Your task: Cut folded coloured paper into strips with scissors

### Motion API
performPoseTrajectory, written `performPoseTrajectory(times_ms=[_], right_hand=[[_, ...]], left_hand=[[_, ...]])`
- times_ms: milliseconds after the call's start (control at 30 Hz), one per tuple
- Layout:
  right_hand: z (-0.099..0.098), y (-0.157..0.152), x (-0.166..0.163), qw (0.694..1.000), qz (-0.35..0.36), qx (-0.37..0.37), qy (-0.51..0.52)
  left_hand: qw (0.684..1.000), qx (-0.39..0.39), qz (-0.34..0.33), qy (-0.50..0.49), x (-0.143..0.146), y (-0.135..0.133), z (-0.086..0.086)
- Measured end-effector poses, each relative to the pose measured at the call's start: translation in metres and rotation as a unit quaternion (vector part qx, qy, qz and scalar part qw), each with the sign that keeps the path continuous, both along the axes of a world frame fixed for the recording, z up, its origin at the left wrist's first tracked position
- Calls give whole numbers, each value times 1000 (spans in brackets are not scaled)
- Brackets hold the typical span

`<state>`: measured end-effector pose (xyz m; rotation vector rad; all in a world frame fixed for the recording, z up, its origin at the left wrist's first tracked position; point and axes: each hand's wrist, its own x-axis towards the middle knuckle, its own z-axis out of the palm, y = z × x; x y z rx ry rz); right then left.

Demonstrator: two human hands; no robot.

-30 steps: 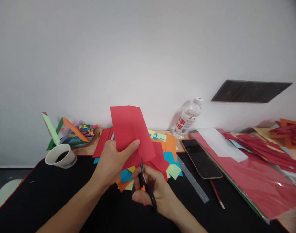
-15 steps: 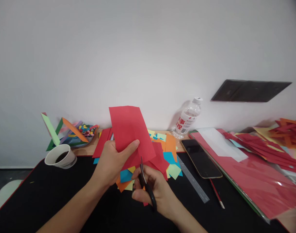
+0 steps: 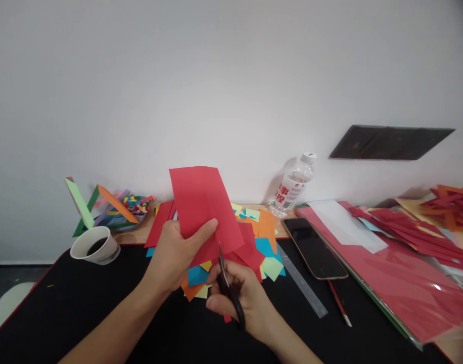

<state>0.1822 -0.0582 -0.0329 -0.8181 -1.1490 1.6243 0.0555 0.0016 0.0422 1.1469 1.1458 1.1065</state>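
A sheet of red paper [image 3: 201, 194] stands tilted up in my left hand [image 3: 178, 253], its thumb pressed flat on the front and the other fingers hidden behind. My right hand [image 3: 239, 293] is closed round the black handles of a pair of scissors [image 3: 231, 296]. The blades point up at the paper's lower edge, below my left thumb; whether they have cut into it I cannot make out. Under both hands lies a pile of coloured paper pieces [image 3: 271, 265] in red, orange, blue, yellow and pale green.
At the left stand a paper cup [image 3: 110, 250] of dark liquid and a plate [image 3: 131, 225] of small paper bits. To the right are a water bottle [image 3: 292, 189], a phone [image 3: 315, 247], a clear ruler [image 3: 302, 280], a red-handled brush [image 3: 340, 306] and a red paper pack [image 3: 398, 283] bearing strips.
Hardly anything differs. The scissors and my right hand have shifted very slightly, and the red paper stays in my left hand.
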Motion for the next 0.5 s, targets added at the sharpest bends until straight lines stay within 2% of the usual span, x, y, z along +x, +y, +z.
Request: performPoseTrajectory(times_ms=[300,500], right_hand=[[3,1,0,1000,-7,13,-3],[7,0,1,1000,-14,25,7]], left_hand=[[1000,17,-22,10,-2,-1,-6],[999,2,-36,5,-1,-3,-7]])
